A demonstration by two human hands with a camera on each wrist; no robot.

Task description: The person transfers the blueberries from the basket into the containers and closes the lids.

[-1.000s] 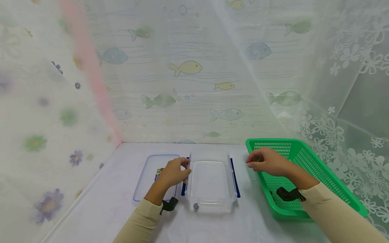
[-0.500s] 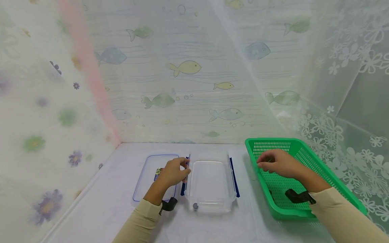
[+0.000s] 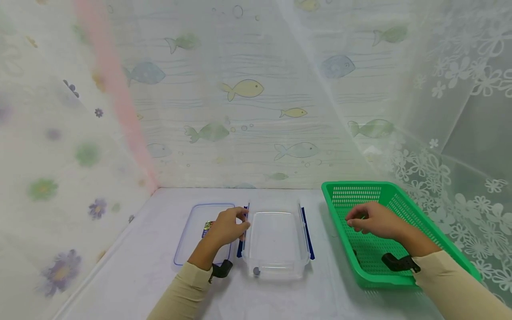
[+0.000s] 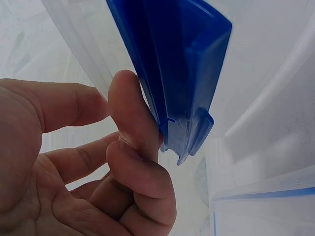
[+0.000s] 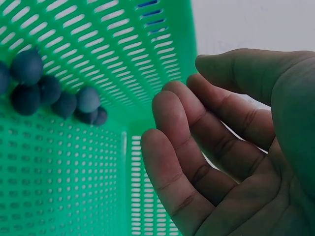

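A clear lidless plastic food container (image 3: 274, 240) with blue side clips stands mid-table. My left hand (image 3: 226, 229) grips its left wall; in the left wrist view, fingers touch the blue clip (image 4: 172, 59) there. One small dark round thing (image 3: 256, 270) shows at the container's front end. On the right, my right hand (image 3: 376, 220) hangs over the green basket (image 3: 362, 279), fingers loosely bent and holding nothing. Several dark round fruits like grapes (image 5: 64, 101) lie along the basket's side in the right wrist view; the head view mostly hides them.
Left of the container lies a clear blue-edged lid (image 3: 188, 240) with a colourful label (image 3: 207, 227), partly behind the left forearm. A white cloth covers the table (image 3: 144, 240). Patterned curtains (image 3: 248, 133) close off the back and sides.
My right hand has moved right, from beside the basket's left rim to over its inside. The left hand keeps its place on the container.
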